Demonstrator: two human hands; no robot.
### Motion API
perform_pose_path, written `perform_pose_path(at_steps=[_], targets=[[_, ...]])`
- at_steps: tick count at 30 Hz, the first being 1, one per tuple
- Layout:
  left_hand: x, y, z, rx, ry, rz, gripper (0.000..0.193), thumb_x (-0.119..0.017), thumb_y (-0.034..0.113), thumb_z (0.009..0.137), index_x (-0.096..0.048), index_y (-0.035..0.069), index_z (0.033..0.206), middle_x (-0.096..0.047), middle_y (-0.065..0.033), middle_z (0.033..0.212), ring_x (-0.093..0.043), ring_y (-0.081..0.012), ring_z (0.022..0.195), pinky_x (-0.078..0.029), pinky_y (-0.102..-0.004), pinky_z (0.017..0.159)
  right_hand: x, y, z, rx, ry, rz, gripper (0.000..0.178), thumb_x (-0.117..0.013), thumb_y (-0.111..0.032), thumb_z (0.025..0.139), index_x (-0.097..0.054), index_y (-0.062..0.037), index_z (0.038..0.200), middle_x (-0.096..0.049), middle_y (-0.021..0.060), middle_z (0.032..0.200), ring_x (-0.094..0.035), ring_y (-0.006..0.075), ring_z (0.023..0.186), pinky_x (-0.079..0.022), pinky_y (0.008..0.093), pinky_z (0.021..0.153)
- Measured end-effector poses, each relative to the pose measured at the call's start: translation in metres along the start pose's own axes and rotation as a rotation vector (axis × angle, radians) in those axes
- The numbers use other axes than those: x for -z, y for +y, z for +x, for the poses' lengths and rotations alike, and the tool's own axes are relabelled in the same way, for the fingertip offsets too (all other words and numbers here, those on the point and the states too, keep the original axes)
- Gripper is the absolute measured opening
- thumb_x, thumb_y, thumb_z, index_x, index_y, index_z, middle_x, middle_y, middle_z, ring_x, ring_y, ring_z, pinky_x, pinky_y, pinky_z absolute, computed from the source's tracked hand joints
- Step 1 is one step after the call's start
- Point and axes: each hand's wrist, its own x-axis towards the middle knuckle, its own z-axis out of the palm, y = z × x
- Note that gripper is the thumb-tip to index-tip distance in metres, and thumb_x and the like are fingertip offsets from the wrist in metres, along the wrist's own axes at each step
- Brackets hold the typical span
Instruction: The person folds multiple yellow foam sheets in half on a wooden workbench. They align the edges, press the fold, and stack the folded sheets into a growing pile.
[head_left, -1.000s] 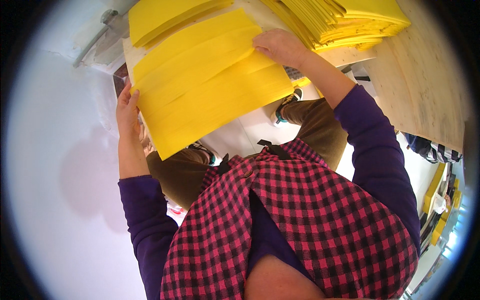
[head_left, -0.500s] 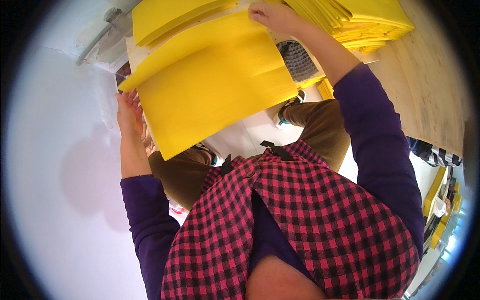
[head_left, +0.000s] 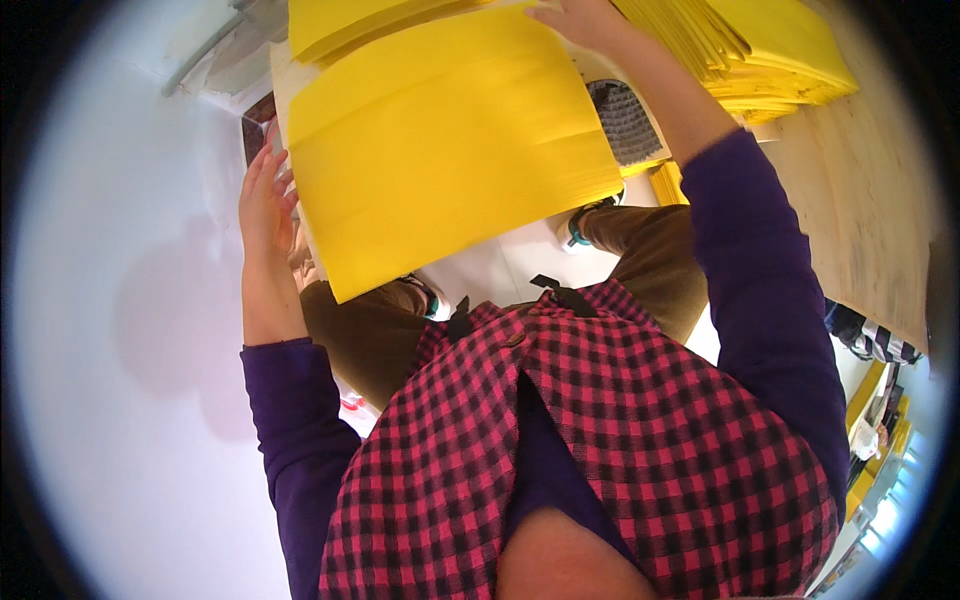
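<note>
A large yellow sheet (head_left: 450, 150), soft like felt or thin fabric, lies spread on the work surface, its near edge above my knees. My right hand (head_left: 585, 22) is at the sheet's far right corner, its fingers closed on the edge; the frame's top cuts off part of the hand. Beside the sheet's left edge, my left hand (head_left: 265, 195) is raised with fingers apart and nothing in them. Just beyond the sheet lies a stack of yellow sheets (head_left: 370, 25).
Folded yellow pieces (head_left: 770, 60) are piled at the far right on a wooden board (head_left: 850, 200). A grey textured pad (head_left: 625, 120) sits right of the sheet. A white wall (head_left: 130, 300) rises close on my left. My legs are below the surface.
The sheet's lifted left end has come down flat. My left hand has drawn slightly away from its edge, and my right hand has shifted a little up and right in view.
</note>
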Motion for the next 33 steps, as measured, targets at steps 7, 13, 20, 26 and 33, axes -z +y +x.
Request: perform_pose_path(at_steps=[7, 13, 20, 26, 33], targets=[[0.003, 0.007, -0.021, 0.083, 0.049, -0.018, 0.05, -0.053, 0.028, 0.096, -0.037, 0.002, 0.135, -0.052, -0.0161, 0.123, -0.055, -0.0249, 0.106, -0.049, -0.0363, 0.085, -0.01, -0.052, -0.126, 0.203, -0.031, 0.169, 0.037, -0.063, -0.019, 0.086, -0.058, -0.0068, 0.12, -0.056, 0.012, 0.127, -0.05, 0.028, 0.12, -0.039, 0.0355, 0.101], [0.004, 0.003, -0.056, 0.131, 0.039, -0.085, 0.049, -0.051, 0.021, 0.095, -0.035, 0.002, 0.137, -0.052, -0.0116, 0.122, -0.056, -0.0209, 0.097, -0.05, -0.0329, 0.077, -0.03, -0.075, -0.172, 0.208, 0.038, 0.28, 0.036, -0.065, -0.023, 0.085, -0.058, -0.0048, 0.115, -0.055, 0.0159, 0.125, -0.049, 0.0328, 0.119, -0.038, 0.039, 0.102], [-0.004, -0.006, -0.102, 0.146, 0.017, -0.11, 0.042, -0.045, 0.014, 0.098, -0.034, -0.003, 0.135, -0.057, -0.0135, 0.117, -0.058, -0.0202, 0.105, -0.05, -0.0303, 0.085, -0.044, -0.092, -0.197, 0.209, 0.044, 0.309, 0.038, -0.066, -0.024, 0.084, -0.058, -0.0056, 0.116, -0.055, 0.0142, 0.126, -0.048, 0.032, 0.12, -0.038, 0.0389, 0.102], [-0.01, -0.02, -0.131, -0.014, 0.039, -0.185, 0.048, -0.045, 0.018, 0.099, -0.031, -0.008, 0.137, -0.055, -0.0148, 0.123, -0.053, -0.0212, 0.114, -0.041, -0.0338, 0.099, -0.047, -0.102, -0.206, 0.2, 0.091, 0.308, 0.037, -0.066, -0.024, 0.084, -0.059, -0.0063, 0.116, -0.056, 0.0133, 0.127, -0.049, 0.0311, 0.12, -0.039, 0.0384, 0.101], [-0.01, -0.028, -0.136, 0.024, 0.071, -0.296, 0.051, -0.047, 0.019, 0.099, -0.031, -0.01, 0.138, -0.046, -0.0159, 0.135, -0.05, -0.0211, 0.118, -0.04, -0.032, 0.1, -0.032, -0.096, -0.219, 0.071, 0.201, 0.37, 0.036, -0.065, -0.024, 0.085, -0.06, -0.0055, 0.115, -0.056, 0.0143, 0.126, -0.052, 0.03, 0.118, -0.04, 0.0362, 0.1]])
